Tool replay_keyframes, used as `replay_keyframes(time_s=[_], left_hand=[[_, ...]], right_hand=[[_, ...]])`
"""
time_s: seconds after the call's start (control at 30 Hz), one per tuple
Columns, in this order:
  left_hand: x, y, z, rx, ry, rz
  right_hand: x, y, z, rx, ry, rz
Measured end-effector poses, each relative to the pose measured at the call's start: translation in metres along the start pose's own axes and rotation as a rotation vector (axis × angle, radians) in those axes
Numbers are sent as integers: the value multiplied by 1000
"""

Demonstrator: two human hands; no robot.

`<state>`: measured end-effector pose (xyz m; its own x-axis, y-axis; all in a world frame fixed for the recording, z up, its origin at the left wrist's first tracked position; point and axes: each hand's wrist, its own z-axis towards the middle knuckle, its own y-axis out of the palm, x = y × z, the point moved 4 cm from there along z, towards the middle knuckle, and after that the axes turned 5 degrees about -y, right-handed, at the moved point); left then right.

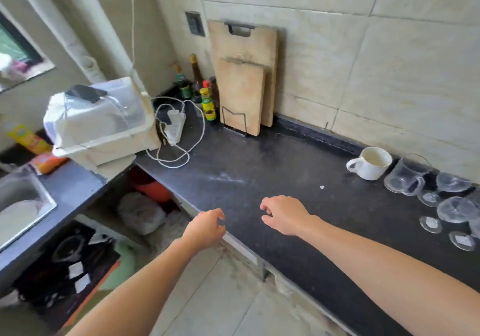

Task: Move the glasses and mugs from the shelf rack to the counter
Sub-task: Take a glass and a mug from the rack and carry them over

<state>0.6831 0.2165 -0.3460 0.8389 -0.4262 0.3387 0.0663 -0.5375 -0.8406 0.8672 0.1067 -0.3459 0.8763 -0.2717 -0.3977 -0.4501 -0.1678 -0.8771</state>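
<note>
A white mug (370, 163) stands upright on the dark counter (259, 159) at the right, near the wall. Beside it stands a clear glass mug (406, 176), and several clear glasses (457, 209) sit further right, some upside down. My left hand (206, 228) hovers over the counter's front edge with fingers loosely curled and nothing in it. Over the counter, my right hand (284, 216) is also empty, fingers apart. A white covered dish rack (100, 122) with a clear lid sits at the left corner; its contents are hidden. Both hands are well left of the glasses.
Two wooden cutting boards (242, 81) lean on the tiled wall. Sauce bottles (206, 97) and a white power strip (175, 126) with coiled cable lie in the corner. A phone (85, 93) rests on the rack lid. A sink (20, 203) is at far left.
</note>
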Motion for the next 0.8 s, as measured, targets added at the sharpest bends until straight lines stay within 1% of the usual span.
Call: replay_keyframes(time_s=[0.23,0.43,0.6,0.7,0.8], left_hand=[[-185,-53,-115,101,-131,-25],[-335,-104,-226,289,-370,-159],[-428,-112,-300,393,-563,-305],[-478,-114,-335,436,-668,-358],[-525,-125,-358,474,-760,-363]], right_hand=[[-210,59,32,-72,-268,-114],[-396,88,57,-69,-550,-193],[-525,121,73,-103,-790,-259],[-595,147,86,-140,-899,-289],[-655,172,99,-175,-986,-303]])
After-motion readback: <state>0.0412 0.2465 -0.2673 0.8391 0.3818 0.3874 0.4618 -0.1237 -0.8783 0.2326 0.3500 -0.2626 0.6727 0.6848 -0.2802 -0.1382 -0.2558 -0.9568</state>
